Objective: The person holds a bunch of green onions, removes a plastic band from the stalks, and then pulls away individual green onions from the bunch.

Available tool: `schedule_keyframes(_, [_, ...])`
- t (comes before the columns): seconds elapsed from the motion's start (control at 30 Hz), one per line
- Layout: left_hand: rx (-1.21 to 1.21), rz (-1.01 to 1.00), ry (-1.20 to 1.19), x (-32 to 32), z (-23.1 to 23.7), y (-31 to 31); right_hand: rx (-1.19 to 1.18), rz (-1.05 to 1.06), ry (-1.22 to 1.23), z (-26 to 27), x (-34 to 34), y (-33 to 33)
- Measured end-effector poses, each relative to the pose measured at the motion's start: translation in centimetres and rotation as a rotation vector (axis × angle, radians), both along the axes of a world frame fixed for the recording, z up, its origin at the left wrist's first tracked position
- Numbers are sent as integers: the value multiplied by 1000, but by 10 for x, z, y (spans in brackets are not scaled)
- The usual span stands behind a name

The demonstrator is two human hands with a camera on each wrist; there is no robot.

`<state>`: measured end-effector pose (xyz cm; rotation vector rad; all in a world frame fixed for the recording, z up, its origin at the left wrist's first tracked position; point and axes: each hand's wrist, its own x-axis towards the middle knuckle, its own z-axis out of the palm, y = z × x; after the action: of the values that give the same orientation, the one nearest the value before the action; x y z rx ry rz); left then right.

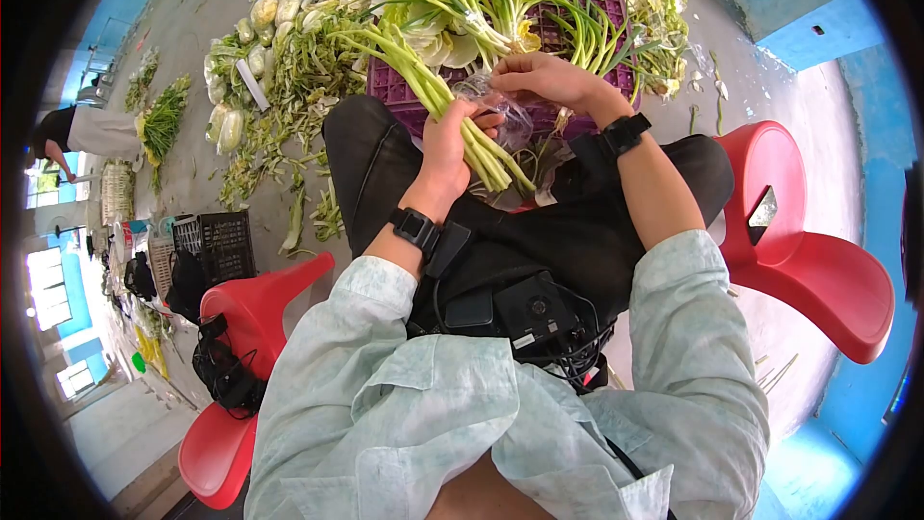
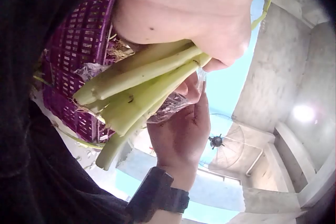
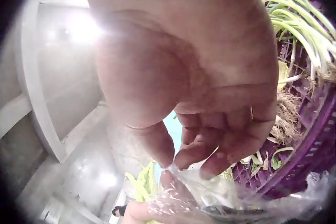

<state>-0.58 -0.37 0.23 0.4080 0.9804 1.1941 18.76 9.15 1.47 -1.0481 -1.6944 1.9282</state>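
A bunch of pale green stalks (image 1: 433,87) lies gripped in the left hand (image 1: 446,152), cut ends toward the lap. In the left wrist view the left hand (image 2: 184,14) curls over the stalks (image 2: 131,87). Clear plastic film (image 1: 510,120) stretches between the two hands. The right hand (image 1: 553,82) pinches this film; in the right wrist view the thumb and fingertips of the right hand (image 3: 194,77) meet on the plastic (image 3: 210,192). Some film also touches the left fingers.
A purple crate (image 1: 390,96) in front carries green onions (image 1: 500,0) with roots. Leaf piles (image 1: 289,87) and cabbages (image 1: 287,7) lie on the floor to the left. Red chairs (image 1: 770,193) stand at both sides; a black crate (image 1: 217,241) and another person (image 1: 96,130) are further left.
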Motion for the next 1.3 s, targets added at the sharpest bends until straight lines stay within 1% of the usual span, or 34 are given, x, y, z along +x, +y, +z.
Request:
schedule_keyframes(0.1, [-2,-44,6,2,2,-1,-4,7,43,-5,1,6])
schedule_keyframes(0.2, [-22,-85,48,4,-1,0,-63,-145,91,-4,-3,5])
schedule_keyframes(0.33, [5,-142,112,4,-6,-2,-38,-218,111,4,-4,3])
schedule_keyframes(0.4, [1,-122,116,4,-7,-2,-12,-265,116,8,-5,2])
schedule_keyframes(0.5, [-16,-60,95,5,-4,0,75,-286,125,2,-3,5])
schedule_keyframes(0.6, [-19,-24,47,6,-2,0,19,-282,149,1,-4,1])
schedule_keyframes(0.7, [-10,-34,52,6,-5,0,52,-191,168,-5,-7,0])
schedule_keyframes(0.8, [9,-77,113,6,-9,0,199,-39,-6,-3,-9,1])
schedule_keyframes(0.83, [17,-94,138,5,-10,0,137,-61,26,0,-10,-3])
schedule_keyframes(0.93, [0,-70,147,5,-11,-1,96,-74,12,-2,-10,-1])
schedule_keyframes(1.03, [-23,-76,128,4,-8,1,174,-153,-22,-4,-10,1])
schedule_keyframes(1.13, [-25,-82,134,6,-4,-1,132,-230,-68,1,-11,-1])
schedule_keyframes(1.3, [-17,-65,131,4,-9,0,202,-319,-97,1,-12,-3])
